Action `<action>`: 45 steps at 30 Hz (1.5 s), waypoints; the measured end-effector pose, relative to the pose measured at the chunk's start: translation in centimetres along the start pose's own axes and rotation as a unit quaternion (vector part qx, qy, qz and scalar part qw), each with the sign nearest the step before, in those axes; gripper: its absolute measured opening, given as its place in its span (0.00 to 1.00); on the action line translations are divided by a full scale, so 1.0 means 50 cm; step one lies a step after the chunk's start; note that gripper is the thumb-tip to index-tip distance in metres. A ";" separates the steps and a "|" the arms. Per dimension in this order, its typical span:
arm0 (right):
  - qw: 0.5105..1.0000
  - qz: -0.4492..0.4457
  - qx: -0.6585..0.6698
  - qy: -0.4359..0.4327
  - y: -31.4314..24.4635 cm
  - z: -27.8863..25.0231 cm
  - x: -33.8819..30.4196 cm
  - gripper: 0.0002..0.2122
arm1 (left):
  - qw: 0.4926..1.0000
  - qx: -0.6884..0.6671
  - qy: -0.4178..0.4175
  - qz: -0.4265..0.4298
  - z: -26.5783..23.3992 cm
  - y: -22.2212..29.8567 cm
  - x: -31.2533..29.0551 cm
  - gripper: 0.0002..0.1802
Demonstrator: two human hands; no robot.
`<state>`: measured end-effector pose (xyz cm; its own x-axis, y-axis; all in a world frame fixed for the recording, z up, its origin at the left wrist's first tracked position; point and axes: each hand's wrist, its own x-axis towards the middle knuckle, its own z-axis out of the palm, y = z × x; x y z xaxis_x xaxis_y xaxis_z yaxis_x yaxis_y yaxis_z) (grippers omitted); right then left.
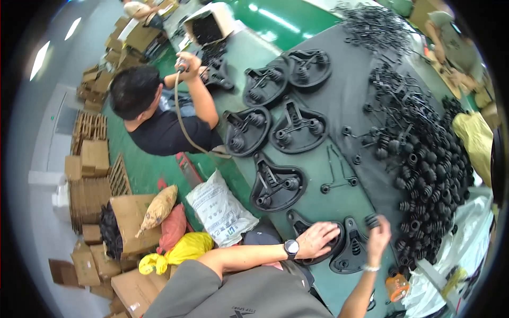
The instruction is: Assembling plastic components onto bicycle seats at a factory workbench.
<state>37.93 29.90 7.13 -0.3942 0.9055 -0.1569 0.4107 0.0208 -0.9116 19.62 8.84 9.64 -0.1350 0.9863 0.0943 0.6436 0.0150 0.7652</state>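
Observation:
Black saddle-shaped plastic shells lie underside up on the green table. My left hand (pixel 317 241), a watch on its wrist, rests with fingers stretched over one black shell (pixel 298 223) near my body. Most of that shell's middle is hidden under the hand. Just right of it, another shell (pixel 350 254) has a dark coil spring at its centre. Above and right of this second shell, my right hand (pixel 378 237) is closed on a black ribbed cylinder (pixel 372 221). A loose bent wire frame (pixel 339 172) with round ends lies farther up the table.
Several shells with wire frames fitted, including one shell (pixel 278 183), stand farther off. A heap of black ribbed cylinders (pixel 432 180) covers the right side, with metal rods (pixel 371 24) beyond. A co-worker (pixel 169 116) holding a hosed tool stands at the left table edge. Sacks (pixel 221 209) lie on the floor.

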 end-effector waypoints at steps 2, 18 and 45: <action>0.983 0.159 0.084 -0.037 0.020 0.052 -0.151 0.13 | 0.998 0.066 -0.002 0.011 -0.028 0.023 0.061 0.38; 0.765 0.214 0.587 0.157 0.006 -0.032 -0.314 0.23 | 0.885 -0.396 -0.089 -0.227 0.072 0.043 0.069 0.33; 0.936 0.252 -0.168 0.178 0.142 -0.098 -0.197 0.22 | 0.918 -0.015 -0.373 0.135 0.295 0.067 0.074 0.32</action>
<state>48.74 23.21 4.08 0.1940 0.9193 -0.3425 0.7301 -0.3684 -0.5755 32.39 14.95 3.17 0.5869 0.7915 -0.1704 0.5549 -0.2399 0.7966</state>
